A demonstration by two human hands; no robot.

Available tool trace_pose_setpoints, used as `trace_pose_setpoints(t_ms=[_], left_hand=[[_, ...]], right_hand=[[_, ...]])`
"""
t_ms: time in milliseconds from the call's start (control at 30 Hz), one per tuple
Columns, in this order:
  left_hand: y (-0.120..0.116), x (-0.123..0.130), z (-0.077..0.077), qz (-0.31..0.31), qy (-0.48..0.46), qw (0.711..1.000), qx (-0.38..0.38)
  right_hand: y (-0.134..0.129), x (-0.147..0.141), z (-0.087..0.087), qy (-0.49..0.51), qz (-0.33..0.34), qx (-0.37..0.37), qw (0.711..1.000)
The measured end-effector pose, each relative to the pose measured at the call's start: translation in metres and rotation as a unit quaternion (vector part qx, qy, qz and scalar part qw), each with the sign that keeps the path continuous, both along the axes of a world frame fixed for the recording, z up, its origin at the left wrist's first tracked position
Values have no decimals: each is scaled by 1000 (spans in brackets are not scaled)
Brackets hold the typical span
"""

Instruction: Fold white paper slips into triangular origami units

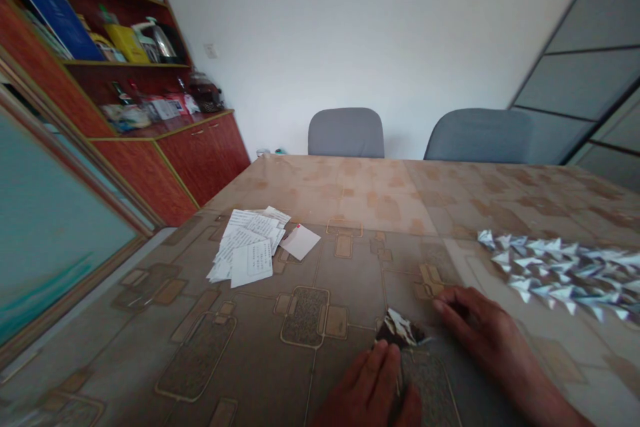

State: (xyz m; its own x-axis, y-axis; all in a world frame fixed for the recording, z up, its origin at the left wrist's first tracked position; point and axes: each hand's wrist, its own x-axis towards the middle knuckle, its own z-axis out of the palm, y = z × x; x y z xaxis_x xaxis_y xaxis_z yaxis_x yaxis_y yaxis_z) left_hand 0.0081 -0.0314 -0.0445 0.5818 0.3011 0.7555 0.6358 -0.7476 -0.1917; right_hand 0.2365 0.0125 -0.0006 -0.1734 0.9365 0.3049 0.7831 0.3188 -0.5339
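Observation:
A small folded piece of paper, dark brown and white, lies on the table near its front edge. My left hand has its fingers together over the paper's lower edge and holds it against the table. The thumb is lower and to the right, and part of the paper is hidden under the hand. To the right of the paper, apart from it, my right hand hovers low or rests over the tabletop. Its thumb and forefinger are brought together, with nothing visible between them.
A loose pile of printed paper slips lies left of centre, with a white card beside it. Rows of folded paper pieces stand at the right. Two grey chairs are behind the patterned table. A red cabinet stands at left.

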Motion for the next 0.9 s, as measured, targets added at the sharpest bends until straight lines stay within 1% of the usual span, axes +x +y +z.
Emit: trace_pose_setpoints(t_ms=[67,133,233,333,433,500,633,767,900], left_hand=[[0,-2,-2,1,18,1000,2],[-1,-3,-4,0,24,1000,-4],[-1,-3,-1,-5,14,1000,-18],[3,-3,7,-14,22,999,-44],[8,-5,15,-29,61,992,-104],[10,-7,18,-36,92,987,-130],[11,-7,15,-34,86,983,-160],[14,-5,15,-35,100,974,-199],[18,-7,17,-35,130,971,-200]], right_hand=[[-3,-2,5,2,6,0,1000],[-8,-10,5,-26,28,-16,999],[-12,-21,-2,-70,24,-24,997],[-13,-26,-9,-95,9,-16,995],[-12,-26,-12,-112,7,-10,994],[-12,-26,-12,-122,8,-12,992],[-13,-26,-9,-128,17,-19,991],[-13,-26,-7,-130,25,-15,991],[-12,-22,-5,-122,42,-13,992]])
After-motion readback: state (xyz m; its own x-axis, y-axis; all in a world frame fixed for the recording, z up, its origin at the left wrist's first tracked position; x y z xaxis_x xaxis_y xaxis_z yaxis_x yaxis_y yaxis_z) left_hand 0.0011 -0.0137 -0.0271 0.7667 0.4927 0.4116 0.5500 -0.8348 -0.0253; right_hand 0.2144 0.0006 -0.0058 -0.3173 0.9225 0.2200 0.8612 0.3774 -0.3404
